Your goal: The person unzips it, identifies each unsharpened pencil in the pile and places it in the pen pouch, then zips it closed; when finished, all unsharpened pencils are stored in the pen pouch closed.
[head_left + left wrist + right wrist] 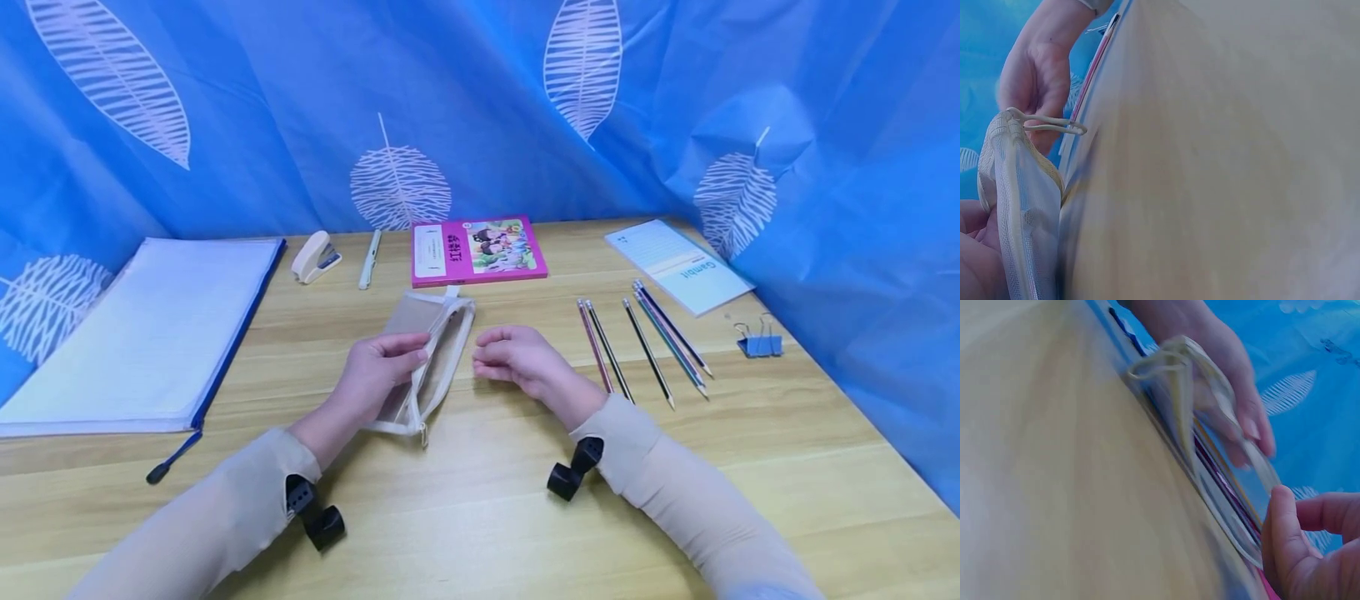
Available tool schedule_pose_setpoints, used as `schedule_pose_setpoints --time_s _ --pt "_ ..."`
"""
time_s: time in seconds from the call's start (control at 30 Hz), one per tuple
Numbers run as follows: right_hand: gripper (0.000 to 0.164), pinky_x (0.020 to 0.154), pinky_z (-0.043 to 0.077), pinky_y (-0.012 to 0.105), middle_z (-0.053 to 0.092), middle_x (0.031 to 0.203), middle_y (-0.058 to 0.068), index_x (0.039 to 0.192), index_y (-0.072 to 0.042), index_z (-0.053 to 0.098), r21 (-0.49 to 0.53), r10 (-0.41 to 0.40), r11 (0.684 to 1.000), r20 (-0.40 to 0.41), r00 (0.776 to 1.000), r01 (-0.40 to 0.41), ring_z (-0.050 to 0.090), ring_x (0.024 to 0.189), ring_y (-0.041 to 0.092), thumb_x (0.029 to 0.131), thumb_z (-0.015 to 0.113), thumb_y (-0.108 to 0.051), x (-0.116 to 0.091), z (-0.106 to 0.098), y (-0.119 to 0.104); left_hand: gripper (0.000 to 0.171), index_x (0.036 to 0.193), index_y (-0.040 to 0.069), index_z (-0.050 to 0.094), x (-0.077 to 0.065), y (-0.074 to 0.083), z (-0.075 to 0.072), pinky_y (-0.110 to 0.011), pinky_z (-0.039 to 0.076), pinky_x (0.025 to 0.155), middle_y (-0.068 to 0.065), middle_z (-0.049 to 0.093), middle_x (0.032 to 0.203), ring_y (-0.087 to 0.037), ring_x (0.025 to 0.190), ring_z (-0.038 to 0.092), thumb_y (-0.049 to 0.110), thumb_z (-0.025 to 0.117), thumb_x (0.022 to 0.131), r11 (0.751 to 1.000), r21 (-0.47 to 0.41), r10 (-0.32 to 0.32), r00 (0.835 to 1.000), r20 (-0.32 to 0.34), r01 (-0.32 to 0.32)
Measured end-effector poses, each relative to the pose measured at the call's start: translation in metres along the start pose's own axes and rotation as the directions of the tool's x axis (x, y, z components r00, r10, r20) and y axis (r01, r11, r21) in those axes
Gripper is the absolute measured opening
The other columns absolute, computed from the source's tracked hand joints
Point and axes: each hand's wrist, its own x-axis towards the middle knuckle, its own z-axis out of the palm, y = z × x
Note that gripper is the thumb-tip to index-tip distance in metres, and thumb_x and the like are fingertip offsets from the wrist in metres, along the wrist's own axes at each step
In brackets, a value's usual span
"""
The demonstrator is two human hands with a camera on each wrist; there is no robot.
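A pale mesh zip pouch (442, 367) gapes along its zipper in the head view. My left hand (378, 371) pinches the pouch's left rim between thumb and fingers, and that hold also shows in the right wrist view. My right hand (521, 362) hovers just right of the pouch with loosely bent fingers, and nothing shows in it. The right wrist view has this hand (1316, 550) near the pouch's edge; contact there is hard to tell. Several pencils (648, 354) lie on the table to the right of it.
A pink book (480, 250), a pen (370, 260) and a white stapler (315, 257) lie at the back. A large white zip folder (142, 333) is at left. At right are a notebook (682, 265) and a blue binder clip (759, 343) on the wooden table (480, 525).
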Motion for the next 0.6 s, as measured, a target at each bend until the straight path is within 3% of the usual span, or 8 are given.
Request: schedule_pose_setpoints --time_s 0.37,0.6 --pt "0.024 0.069 0.054 0.023 0.061 0.08 0.001 0.109 0.008 0.047 -0.183 -0.121 0.976 0.005 0.993 0.12 0.063 0.072 0.011 0.088 0.054 0.002 -0.019 -0.075 -0.02 0.035 0.12 0.005 0.061 -0.001 0.002 -0.009 -0.019 0.051 0.07 -0.007 0.065 0.112 -0.009 0.089 0.056 0.006 0.065 0.085 0.999 0.021 -0.025 0.999 -0.026 0.026" --pt "0.028 0.073 0.054 0.023 0.058 0.086 -0.001 0.112 0.012 0.044 -0.347 -0.189 0.925 -0.059 0.98 0.157 0.063 0.077 0.01 0.089 0.054 0.0 -0.033 -0.119 -0.024 0.035 0.12 0.005 0.061 0.0 0.002 -0.012 -0.019 0.05 0.069 -0.005 0.066 0.11 -0.007 0.085 0.056 0.007 0.065 0.085 0.999 0.027 -0.027 0.999 -0.027 0.028"
